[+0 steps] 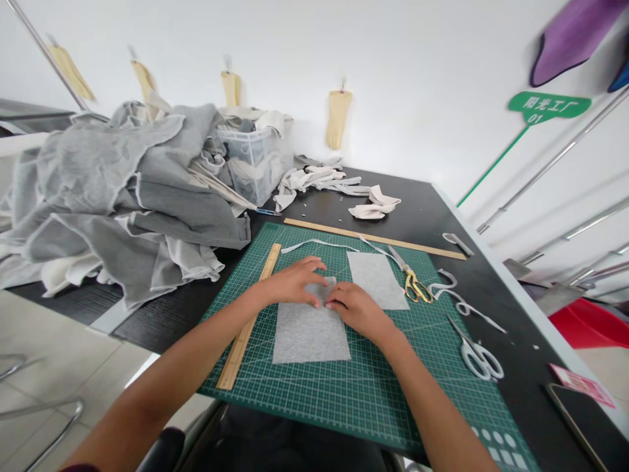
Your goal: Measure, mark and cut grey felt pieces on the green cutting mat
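Note:
A grey rectangular piece of fabric [310, 337] lies on the green cutting mat [378, 393] in front of me. My left hand [296, 283] is over its far edge, with thumb and fingers curved and apart. At the far right corner, the bent fingers of my right hand [358, 307] are pinched together on the fabric. A second grey fabric piece [377, 280] rests flat just beyond my right hand. Beside it are gold-handled scissors [417, 288]. Left of the front piece, a wooden ruler [248, 321] lies slanted on the mat.
A longer ruler [373, 237] runs along the mat's far edge. White-handled scissors [476, 357], thin fabric strips [479, 313] and a phone [584, 419] lie on the right. A large grey fabric heap [118, 183] and a clear plastic bin [253, 164] stand at the left back.

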Motion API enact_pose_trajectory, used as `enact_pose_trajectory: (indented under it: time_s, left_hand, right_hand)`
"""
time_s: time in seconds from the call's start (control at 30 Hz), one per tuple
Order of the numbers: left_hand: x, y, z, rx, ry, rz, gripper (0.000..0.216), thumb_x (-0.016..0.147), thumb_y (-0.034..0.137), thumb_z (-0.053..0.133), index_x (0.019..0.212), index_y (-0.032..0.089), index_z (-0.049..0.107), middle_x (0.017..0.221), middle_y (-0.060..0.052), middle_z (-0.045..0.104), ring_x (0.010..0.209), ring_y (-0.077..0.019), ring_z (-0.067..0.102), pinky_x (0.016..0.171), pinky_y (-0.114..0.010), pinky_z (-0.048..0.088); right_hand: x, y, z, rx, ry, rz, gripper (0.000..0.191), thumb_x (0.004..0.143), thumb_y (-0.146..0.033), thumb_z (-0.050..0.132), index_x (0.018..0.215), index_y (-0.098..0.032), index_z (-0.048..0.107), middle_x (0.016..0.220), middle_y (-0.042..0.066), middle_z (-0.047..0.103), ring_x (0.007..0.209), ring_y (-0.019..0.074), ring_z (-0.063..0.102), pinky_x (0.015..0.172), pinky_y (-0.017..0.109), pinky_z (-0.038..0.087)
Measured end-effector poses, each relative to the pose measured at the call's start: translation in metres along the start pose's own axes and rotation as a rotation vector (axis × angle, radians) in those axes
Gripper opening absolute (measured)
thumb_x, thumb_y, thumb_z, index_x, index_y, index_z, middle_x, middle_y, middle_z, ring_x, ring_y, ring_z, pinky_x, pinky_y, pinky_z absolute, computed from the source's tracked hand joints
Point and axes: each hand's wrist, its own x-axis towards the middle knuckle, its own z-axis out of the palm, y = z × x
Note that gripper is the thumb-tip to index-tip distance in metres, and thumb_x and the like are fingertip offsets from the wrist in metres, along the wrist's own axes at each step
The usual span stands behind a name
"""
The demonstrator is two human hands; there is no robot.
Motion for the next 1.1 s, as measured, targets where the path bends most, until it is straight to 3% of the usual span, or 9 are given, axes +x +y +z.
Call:
enact_pose_trajectory:
  time_s: [0.1, 0.23, 0.33, 0.43, 0.57, 0.7, 0.9, 1.1]
  left_hand:
    - [-0.001, -0.001, 0.003, 0.078, -0.022, -0.019, 0.042, 0.080, 0.046, 0.077, 0.119, 0.032, 0.069, 0.143, -0.005, 0.052, 0.143, -0.0298, 0.034, 0.118, -0.047, 0.031]
    - [0.000, 0.002, 0.002, 0.252, 0.165, -0.143, 0.027, 0.089, 0.027, 0.068, 0.116, 0.026, 0.068, 0.136, -0.008, 0.055, 0.136, -0.0290, 0.041, 0.113, -0.048, 0.033]
    - [0.001, 0.002, 0.000, 0.253, 0.245, -0.236, 0.020, 0.091, 0.027, 0.063, 0.109, 0.023, 0.069, 0.119, -0.008, 0.061, 0.119, -0.0270, 0.053, 0.104, -0.045, 0.041]
    - [0.003, 0.000, -0.001, 0.204, 0.312, -0.286, 0.017, 0.094, 0.030, 0.058, 0.102, 0.022, 0.071, 0.106, -0.006, 0.063, 0.105, -0.0236, 0.057, 0.097, -0.042, 0.045]
    - [0.005, -0.004, 0.001, 0.162, 0.402, -0.258, 0.017, 0.095, 0.030, 0.057, 0.102, 0.021, 0.070, 0.107, -0.005, 0.063, 0.106, -0.0218, 0.057, 0.098, -0.039, 0.045]
    - [0.003, -0.007, 0.000, 0.073, 0.321, -0.170, 0.022, 0.094, 0.031, 0.060, 0.112, 0.022, 0.069, 0.107, -0.004, 0.063, 0.106, -0.0201, 0.057, 0.099, -0.036, 0.044]
    - [-0.002, -0.007, -0.002, 0.150, 0.074, -0.174, 0.068, 0.066, 0.066, 0.079, 0.118, 0.023, 0.068, 0.113, -0.006, 0.064, 0.108, -0.0276, 0.056, 0.092, -0.038, 0.044]
    - [-0.002, -0.012, 0.000, 0.181, -0.006, -0.185, 0.066, 0.072, 0.061, 0.078, 0.127, 0.027, 0.064, 0.129, -0.005, 0.060, 0.116, -0.0285, 0.052, 0.099, -0.039, 0.040]
  right_hand:
    - [-0.001, -0.001, -0.004, -0.116, -0.010, 0.024, 0.015, 0.094, -0.019, 0.062, 0.085, -0.021, 0.074, 0.087, 0.005, 0.072, 0.085, 0.0218, 0.065, 0.079, 0.034, 0.048]
    - [-0.003, -0.005, -0.006, -0.278, -0.022, 0.076, 0.019, 0.096, -0.022, 0.059, 0.083, -0.019, 0.073, 0.085, 0.008, 0.072, 0.082, 0.0237, 0.066, 0.079, 0.037, 0.047]
    - [-0.004, -0.009, -0.002, -0.252, -0.001, 0.013, 0.018, 0.097, -0.027, 0.060, 0.106, -0.019, 0.073, 0.114, 0.013, 0.073, 0.106, 0.0275, 0.065, 0.095, 0.042, 0.044]
    - [-0.004, -0.011, 0.003, -0.183, -0.043, -0.085, 0.041, 0.096, -0.039, 0.061, 0.133, -0.020, 0.061, 0.147, 0.015, 0.055, 0.134, 0.0283, 0.050, 0.110, 0.046, 0.036]
    - [-0.005, -0.006, 0.005, -0.231, -0.097, -0.023, 0.050, 0.101, -0.044, 0.050, 0.145, -0.020, 0.051, 0.155, 0.016, 0.046, 0.142, 0.0284, 0.042, 0.117, 0.050, 0.028]
    - [-0.007, 0.003, 0.003, -0.294, -0.074, 0.082, 0.053, 0.101, -0.046, 0.047, 0.146, -0.018, 0.050, 0.156, 0.017, 0.044, 0.143, 0.0312, 0.041, 0.117, 0.053, 0.028]
    - [-0.011, 0.019, 0.004, -0.272, 0.000, 0.117, 0.051, 0.104, -0.042, 0.042, 0.149, -0.019, 0.046, 0.158, 0.017, 0.041, 0.146, 0.0280, 0.037, 0.118, 0.052, 0.026]
    - [-0.013, 0.019, 0.002, -0.333, -0.072, 0.184, 0.057, 0.101, -0.049, 0.044, 0.149, -0.018, 0.046, 0.159, 0.018, 0.039, 0.147, 0.0320, 0.035, 0.118, 0.057, 0.021]
